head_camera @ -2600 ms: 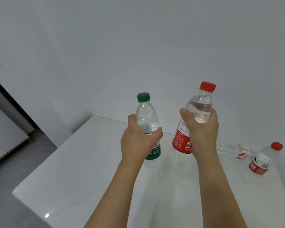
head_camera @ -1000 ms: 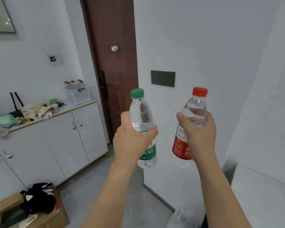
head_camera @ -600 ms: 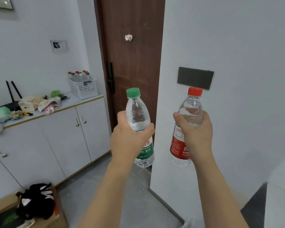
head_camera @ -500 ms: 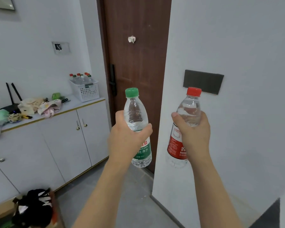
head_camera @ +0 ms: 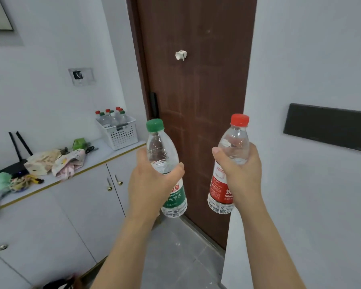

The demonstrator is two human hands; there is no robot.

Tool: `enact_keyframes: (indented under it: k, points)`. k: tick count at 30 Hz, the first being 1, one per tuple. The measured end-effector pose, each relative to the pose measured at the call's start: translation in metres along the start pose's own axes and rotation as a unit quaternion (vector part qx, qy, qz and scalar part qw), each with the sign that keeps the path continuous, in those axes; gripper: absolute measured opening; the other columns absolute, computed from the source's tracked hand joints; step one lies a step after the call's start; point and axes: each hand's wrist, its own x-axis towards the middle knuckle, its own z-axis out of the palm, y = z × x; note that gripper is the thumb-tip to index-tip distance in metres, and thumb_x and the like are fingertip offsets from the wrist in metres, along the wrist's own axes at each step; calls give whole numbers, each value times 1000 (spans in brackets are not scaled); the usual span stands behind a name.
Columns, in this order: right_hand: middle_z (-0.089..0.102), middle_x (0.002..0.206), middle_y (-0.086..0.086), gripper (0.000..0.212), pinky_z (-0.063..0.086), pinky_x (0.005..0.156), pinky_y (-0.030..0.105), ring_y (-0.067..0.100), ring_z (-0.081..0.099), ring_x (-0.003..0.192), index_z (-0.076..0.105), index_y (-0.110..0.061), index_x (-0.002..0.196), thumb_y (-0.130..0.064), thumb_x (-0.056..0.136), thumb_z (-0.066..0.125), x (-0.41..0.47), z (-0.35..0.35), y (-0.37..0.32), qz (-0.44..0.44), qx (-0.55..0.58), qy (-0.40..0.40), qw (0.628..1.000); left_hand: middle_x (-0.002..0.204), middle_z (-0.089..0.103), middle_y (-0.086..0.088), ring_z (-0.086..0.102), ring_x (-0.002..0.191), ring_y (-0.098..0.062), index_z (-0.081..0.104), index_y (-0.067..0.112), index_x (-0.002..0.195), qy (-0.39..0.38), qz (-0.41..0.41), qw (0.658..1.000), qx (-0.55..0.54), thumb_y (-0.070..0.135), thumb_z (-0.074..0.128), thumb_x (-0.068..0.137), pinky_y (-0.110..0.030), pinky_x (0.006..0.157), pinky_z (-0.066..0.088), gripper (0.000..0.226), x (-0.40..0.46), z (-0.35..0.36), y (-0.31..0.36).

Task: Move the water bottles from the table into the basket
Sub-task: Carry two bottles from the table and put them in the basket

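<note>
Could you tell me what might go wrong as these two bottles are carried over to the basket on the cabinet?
1. The basket already looks crowded with bottles, so the two new ones may not fit or could knock others over.
2. It sits near the cabinet edge; a push might slide it off.
3. The left hand holds the green-capped bottle and the right hand the red-capped bottle, so neither is free to steady the basket.

Under our left hand [head_camera: 149, 184] the green label [head_camera: 175, 197] is half covered; our right hand [head_camera: 241, 174] hides part of the red label [head_camera: 218, 188]; basket bottles [head_camera: 111, 117] too small to count.
</note>
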Motion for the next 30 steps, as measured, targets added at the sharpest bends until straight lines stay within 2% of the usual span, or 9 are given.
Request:
enact_keyframes:
  k: [3,5,8,10,14,18,22,26,30]
  points:
    - [63,99,-23,59,49,69,21,5,66,88,52,-50,108,-68,56,71,22,34,14,1,-2,-5,1000,80,49,34,55,71,21,38,42,102,-1,-4,1000,6,52,78,66,-7,40,38,55,32,8,-22]
    - [62,101,-23,64,48,68,20,4,65,90,51,-48,113,-68,56,70,35,61,23,-1,-7,-5,1000,79,51,34,51,72,29,38,43,100,-10,-5,1000,-6,56,75,63,-4,41,38,54,57,11,-37]
    - [61,97,-28,58,45,66,18,-1,64,86,50,-51,108,-66,57,72,56,105,34,1,-9,-4,1000,82,57,31,59,69,14,41,40,102,-27,-14,999,-36,61,72,59,-9,50,39,57,100,12,-63]
    - [60,93,-34,50,45,66,17,-8,64,86,50,-54,101,-64,59,73,69,137,37,1,-8,-10,1000,84,59,28,60,73,15,44,38,104,-31,-12,998,-50,60,73,60,-11,53,41,57,131,9,-81]
    - [64,96,-24,50,50,71,24,4,67,89,52,-51,101,-62,58,76,100,206,36,2,6,-16,1000,89,60,27,62,79,6,46,34,109,-19,-14,997,-68,65,69,54,-17,58,46,67,199,-5,-114]
    - [66,96,-25,55,50,69,21,-3,67,89,54,-48,105,-62,57,77,122,272,37,-6,27,-28,999,102,63,20,64,89,-4,47,33,117,3,-13,998,-69,66,69,55,-19,63,47,73,258,-19,-151]
    - [69,94,-22,52,57,75,31,2,70,89,58,-44,104,-58,59,79,142,322,48,4,33,-53,998,105,61,20,61,92,0,48,30,117,15,-40,995,-85,65,71,58,-27,70,52,72,308,-26,-188]
    - [70,102,-11,61,59,84,44,15,71,93,59,-36,113,-58,59,79,169,367,63,20,43,-57,997,99,62,21,62,87,3,51,31,111,28,-79,989,-119,65,71,56,-24,64,49,68,353,-22,-220]
    - [72,98,-10,49,58,85,45,15,72,90,62,-36,109,-50,66,81,202,417,81,28,66,-83,994,103,64,17,63,89,0,52,29,112,40,-87,988,-121,63,72,56,-26,66,50,69,400,-12,-248]
